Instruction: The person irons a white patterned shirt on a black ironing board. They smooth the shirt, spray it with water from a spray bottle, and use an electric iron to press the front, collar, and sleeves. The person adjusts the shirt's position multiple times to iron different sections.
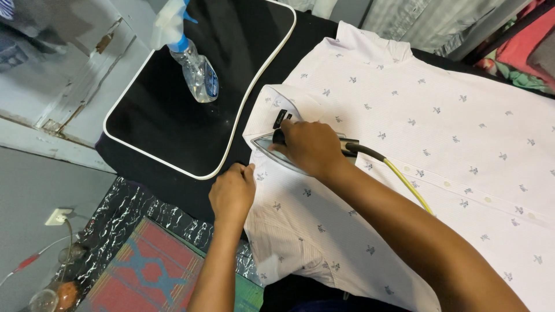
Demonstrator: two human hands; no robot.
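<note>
While right hand (309, 147) grips iron (277, 151) on shirt (439, 133), left hand (232, 190) pinches its edge; spray bottle (193, 69) nearby.

The one camera sits on the person's head and looks almost straight down, from close by, at the near edge of the ironing table (173, 188), so both arms reach up from the bottom of the picture and a bit of floor (40, 190) shows at the left.
</note>
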